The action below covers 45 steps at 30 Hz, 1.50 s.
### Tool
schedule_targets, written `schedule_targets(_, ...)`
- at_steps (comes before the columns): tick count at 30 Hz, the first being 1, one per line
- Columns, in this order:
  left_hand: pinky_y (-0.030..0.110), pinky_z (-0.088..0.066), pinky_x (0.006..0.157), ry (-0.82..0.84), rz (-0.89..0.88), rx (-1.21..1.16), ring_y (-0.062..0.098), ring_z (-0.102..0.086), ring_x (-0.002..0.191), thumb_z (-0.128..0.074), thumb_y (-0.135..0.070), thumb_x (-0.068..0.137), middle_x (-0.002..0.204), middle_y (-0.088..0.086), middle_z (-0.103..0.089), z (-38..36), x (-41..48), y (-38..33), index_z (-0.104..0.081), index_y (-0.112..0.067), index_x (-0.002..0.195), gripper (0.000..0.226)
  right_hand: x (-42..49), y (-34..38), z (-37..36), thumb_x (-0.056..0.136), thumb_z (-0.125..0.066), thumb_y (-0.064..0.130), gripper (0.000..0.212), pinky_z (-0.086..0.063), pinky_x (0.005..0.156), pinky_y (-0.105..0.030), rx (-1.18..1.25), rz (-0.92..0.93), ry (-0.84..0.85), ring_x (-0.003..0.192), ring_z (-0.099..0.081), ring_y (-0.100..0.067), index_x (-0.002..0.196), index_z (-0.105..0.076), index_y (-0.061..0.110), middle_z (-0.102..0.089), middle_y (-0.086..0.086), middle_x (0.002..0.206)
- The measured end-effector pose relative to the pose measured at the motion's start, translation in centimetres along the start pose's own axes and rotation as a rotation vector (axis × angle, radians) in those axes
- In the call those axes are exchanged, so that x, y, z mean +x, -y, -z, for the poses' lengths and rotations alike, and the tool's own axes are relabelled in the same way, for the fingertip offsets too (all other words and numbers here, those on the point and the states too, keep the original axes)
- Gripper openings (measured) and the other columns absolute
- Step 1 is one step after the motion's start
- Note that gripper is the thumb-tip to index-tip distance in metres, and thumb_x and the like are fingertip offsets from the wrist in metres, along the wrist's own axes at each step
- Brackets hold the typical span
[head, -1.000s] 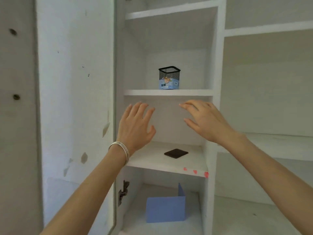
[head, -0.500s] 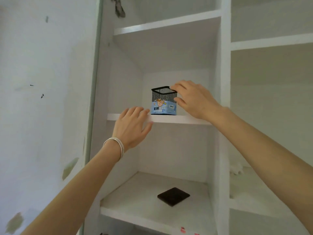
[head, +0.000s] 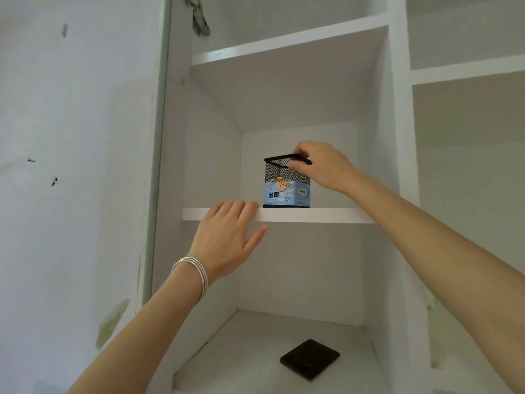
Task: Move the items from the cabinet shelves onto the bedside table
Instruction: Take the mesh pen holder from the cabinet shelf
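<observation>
Two items show in the cabinet at this moment: a black mesh pen holder (head: 287, 182) at frame centre on the middle shelf (head: 312, 215), and a dark flat square (head: 309, 358) on the shelf below, lower centre of the frame. My right hand (head: 326, 166) has closed in since half a second ago; then it only reached the holder's side, now its fingers (head: 295, 165) are pinched shut over the top rim at the right edge. The holder's base sits flat on the shelf, upright, not yet lifted. My left hand (head: 227, 240) has risen to the shelf's front lip, left of the holder; its fingers lie spread and loose over the edge, holding nothing, apart from the holder. Assessment: grip established, so the first item is ready to come off the shelf. The bedside table is not in view; nothing can be confirmed as delivered. Risk noted: a rim pinch on one side may let the light mesh body tilt when raised; the left hand is placed near enough to steady it.
</observation>
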<state>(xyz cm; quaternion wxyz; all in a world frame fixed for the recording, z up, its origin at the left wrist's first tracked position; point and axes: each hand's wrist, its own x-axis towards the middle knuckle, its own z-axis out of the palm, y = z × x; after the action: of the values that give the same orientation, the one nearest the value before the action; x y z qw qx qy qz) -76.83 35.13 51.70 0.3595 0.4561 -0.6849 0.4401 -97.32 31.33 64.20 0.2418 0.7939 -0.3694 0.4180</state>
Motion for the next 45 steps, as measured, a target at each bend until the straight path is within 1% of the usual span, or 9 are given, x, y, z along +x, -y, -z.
schedule_targets(5, 0.032, -0.032, 0.08, 0.014, -0.005, -0.018, 0.026, -0.057, 0.083, -0.031, -0.044, 0.092, 0.093, 0.003, -0.061, 0.1, -0.2, 0.1, -0.057, -0.011, 0.112, 0.047, -0.7, -0.5, 1.2, 0.084, -0.066, 0.024, 0.015, -0.047, 0.084, -0.047, 0.174, -0.034, -0.073, 0.089, -0.059, -0.024, 0.09, -0.065, 0.01, -0.065, -0.005, 0.091)
schedule_targets(11, 0.036, -0.04, 0.085, 0.073, 0.035, -0.003, 0.028, -0.059, 0.092, -0.035, -0.045, 0.085, 0.104, 0.005, -0.063, 1.6, -1.1, -0.3, -0.057, -0.01, 0.118, 0.053, -3.4, -0.3, 4.9, 0.082, -0.069, 0.014, 0.017, -0.045, 0.089, -0.032, 0.235, 0.049, -0.167, 0.088, -0.059, -0.017, 0.095, -0.067, 0.004, -0.065, -0.004, 0.091)
schedule_targets(15, 0.039, -0.043, 0.088, 0.125, 0.084, 0.076, 0.031, -0.058, 0.098, -0.035, -0.047, 0.082, 0.111, 0.009, -0.062, 4.3, -2.9, -1.8, -0.057, -0.01, 0.121, 0.058, -6.7, 0.5, 6.9, 0.081, -0.07, 0.011, 0.017, -0.043, 0.085, -0.009, 0.404, 0.122, -0.238, 0.079, -0.057, 0.008, 0.097, -0.065, 0.007, -0.061, 0.001, 0.089)
schedule_targets(19, 0.042, -0.042, 0.089, 0.084, 0.132, 0.159, 0.032, -0.058, 0.098, -0.038, -0.045, 0.084, 0.106, 0.01, -0.063, 8.0, -5.7, -4.6, -0.06, -0.009, 0.118, 0.054, -10.7, 1.9, 8.1, 0.08, -0.07, 0.008, 0.017, -0.043, 0.087, -0.011, 0.625, 0.2, -0.216, 0.08, -0.058, 0.009, 0.09, -0.059, 0.018, -0.059, 0.01, 0.084)
schedule_targets(25, 0.042, -0.039, 0.092, 0.15, 0.252, 0.304, 0.03, -0.057, 0.096, -0.04, -0.043, 0.086, 0.103, 0.009, -0.063, 14.6, -15.5, -11.1, -0.061, -0.007, 0.115, 0.05, -19.3, 3.9, 5.6, 0.073, -0.076, 0.014, 0.021, -0.045, 0.089, -0.018, 0.872, 0.31, 0.126, 0.083, -0.062, -0.006, 0.08, -0.061, 0.026, -0.065, 0.007, 0.083)
schedule_targets(31, 0.043, -0.043, 0.094, 0.574, 0.5, 0.394, 0.026, -0.06, 0.096, -0.043, -0.043, 0.084, 0.102, 0.004, -0.065, 21.9, -31.4, -20.2, -0.066, -0.012, 0.11, 0.046, -31.1, 9.5, -0.2, 0.067, -0.075, 0.026, 0.015, -0.04, 0.077, -0.012, 1.031, 0.501, 0.52, 0.079, -0.059, -0.004, 0.078, -0.065, 0.025, -0.065, 0.008, 0.079)
schedule_targets(36, 0.04, -0.047, 0.083, 0.847, 0.794, 0.515, 0.026, -0.06, 0.085, -0.046, -0.045, 0.082, 0.094, 0.002, -0.065, 31.1, -42.1, -28.0, -0.066, -0.016, 0.103, 0.041, -40.8, 19.3, -2.5, 0.069, -0.073, 0.032, 0.016, -0.04, 0.071, -0.009, 1.173, 0.758, 0.755, 0.078, -0.056, 0.001, 0.08, -0.062, 0.026, -0.06, 0.015, 0.079)
schedule_targets(40, 0.04, -0.048, 0.079, 0.947, 1.06, 0.653, 0.024, -0.061, 0.082, -0.041, -0.047, 0.081, 0.087, 0.0, -0.065, 39.4, -48.4, -33.8, -0.067, -0.018, 0.098, 0.043, -48.3, 28.8, -1.9, 0.07, -0.071, 0.03, 0.019, -0.04, 0.068, -0.01, 1.267, 0.982, 0.869, 0.08, -0.053, 0.001, 0.081, -0.067, 0.014, -0.058, 0.01, 0.079)
schedule_targets(45, 0.037, -0.049, 0.08, 1.074, 1.335, 0.818, 0.022, -0.062, 0.081, -0.04, -0.049, 0.08, 0.088, 0.0, -0.066, 50.5, -55.2, -42.4, -0.068, -0.02, 0.096, 0.043, -56.6, 40.6, 2.1, 0.073, -0.076, 0.024, 0.016, -0.046, 0.074, -0.033, 1.336, 1.279, 0.939, 0.084, -0.054, -0.014, 0.082, -0.065, 0.017, -0.056, 0.007, 0.086)
